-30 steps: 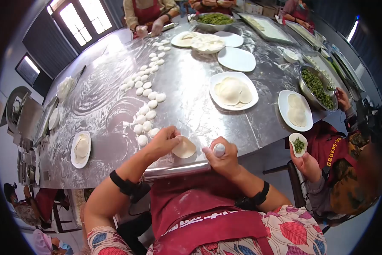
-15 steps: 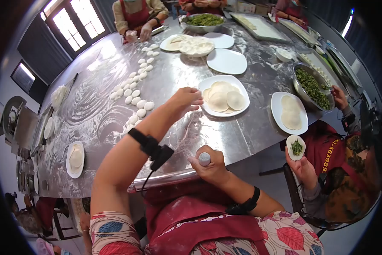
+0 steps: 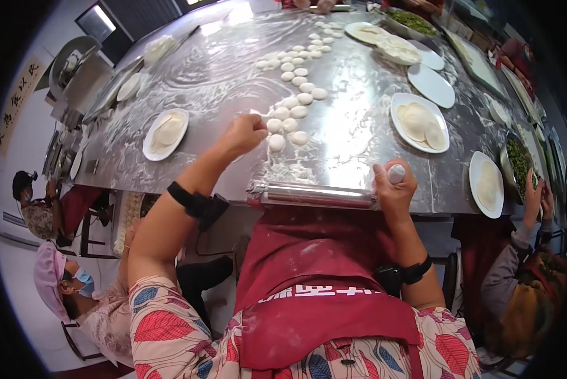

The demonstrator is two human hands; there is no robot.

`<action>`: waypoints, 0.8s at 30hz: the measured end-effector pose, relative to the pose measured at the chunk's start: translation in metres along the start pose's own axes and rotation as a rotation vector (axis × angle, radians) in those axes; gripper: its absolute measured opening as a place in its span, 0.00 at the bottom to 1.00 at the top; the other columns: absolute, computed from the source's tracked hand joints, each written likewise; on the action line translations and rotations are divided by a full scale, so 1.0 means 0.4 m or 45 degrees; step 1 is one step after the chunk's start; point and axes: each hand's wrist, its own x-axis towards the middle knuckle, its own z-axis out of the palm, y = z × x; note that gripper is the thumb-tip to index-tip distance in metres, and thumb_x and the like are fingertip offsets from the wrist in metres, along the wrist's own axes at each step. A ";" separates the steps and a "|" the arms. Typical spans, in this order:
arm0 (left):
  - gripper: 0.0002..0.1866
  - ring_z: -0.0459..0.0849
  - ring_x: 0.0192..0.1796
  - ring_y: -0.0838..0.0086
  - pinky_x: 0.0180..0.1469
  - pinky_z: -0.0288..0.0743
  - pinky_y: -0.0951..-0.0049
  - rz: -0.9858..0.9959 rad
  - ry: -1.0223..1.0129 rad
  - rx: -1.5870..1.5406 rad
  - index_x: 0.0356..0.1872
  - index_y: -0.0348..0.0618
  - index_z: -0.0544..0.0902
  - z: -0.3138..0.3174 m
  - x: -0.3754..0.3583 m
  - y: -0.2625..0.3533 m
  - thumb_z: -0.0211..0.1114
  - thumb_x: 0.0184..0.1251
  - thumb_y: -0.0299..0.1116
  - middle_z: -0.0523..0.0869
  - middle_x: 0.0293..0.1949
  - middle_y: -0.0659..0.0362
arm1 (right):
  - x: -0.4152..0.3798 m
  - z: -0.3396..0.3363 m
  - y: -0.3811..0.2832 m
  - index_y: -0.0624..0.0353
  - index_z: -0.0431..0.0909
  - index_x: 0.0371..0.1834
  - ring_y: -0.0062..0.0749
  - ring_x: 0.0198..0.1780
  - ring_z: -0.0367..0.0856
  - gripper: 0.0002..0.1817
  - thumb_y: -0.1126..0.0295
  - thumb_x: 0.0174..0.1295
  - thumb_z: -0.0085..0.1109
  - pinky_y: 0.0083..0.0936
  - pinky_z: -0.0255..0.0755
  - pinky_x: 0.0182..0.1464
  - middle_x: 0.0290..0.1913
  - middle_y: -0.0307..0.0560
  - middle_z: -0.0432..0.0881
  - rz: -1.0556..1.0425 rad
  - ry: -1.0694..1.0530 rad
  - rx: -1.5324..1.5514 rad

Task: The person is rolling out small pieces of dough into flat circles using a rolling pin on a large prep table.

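My left hand (image 3: 244, 134) reaches onto the floured steel table (image 3: 208, 82), its fingers closing at the near end of a trail of small white dough pieces (image 3: 293, 107). Whether a piece is in its fingers I cannot tell. My right hand (image 3: 394, 186) grips the white-capped end of a rolling pin (image 3: 318, 194) that lies along the table's near edge. A white plate of rolled wrappers (image 3: 420, 122) sits beyond my right hand, and another plate of wrappers (image 3: 165, 133) lies left of my left hand.
More plates (image 3: 487, 184) and a bowl of green filling (image 3: 519, 163) stand to the right, where another person's hands (image 3: 538, 196) work. An empty plate (image 3: 431, 85) and trays lie further back. People sit at the left below the table.
My left hand left the wrapper plate and swung left to the dough pieces. My right hand stayed on the rolling pin. The view has turned to the left.
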 end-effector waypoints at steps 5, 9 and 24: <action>0.20 0.82 0.34 0.63 0.37 0.74 0.64 -0.122 0.150 0.156 0.32 0.38 0.81 0.057 -0.002 0.013 0.73 0.50 0.46 0.83 0.29 0.52 | -0.005 0.009 -0.030 0.57 0.68 0.25 0.14 0.18 0.71 0.12 0.80 0.58 0.64 0.17 0.62 0.19 0.17 0.34 0.72 0.053 0.002 0.034; 0.19 0.81 0.35 0.63 0.36 0.73 0.63 0.167 0.304 0.235 0.32 0.40 0.77 0.117 -0.009 0.037 0.74 0.46 0.40 0.81 0.30 0.52 | -0.019 0.002 -0.044 0.58 0.69 0.26 0.16 0.17 0.72 0.12 0.80 0.59 0.63 0.18 0.62 0.17 0.17 0.35 0.72 0.145 0.002 0.029; 0.08 0.85 0.35 0.67 0.40 0.77 0.68 0.195 -0.213 -0.137 0.33 0.39 0.85 0.243 -0.017 0.216 0.65 0.51 0.30 0.87 0.31 0.53 | -0.002 0.003 -0.020 0.58 0.70 0.27 0.16 0.18 0.73 0.11 0.79 0.57 0.65 0.18 0.64 0.18 0.16 0.36 0.74 0.132 0.002 0.001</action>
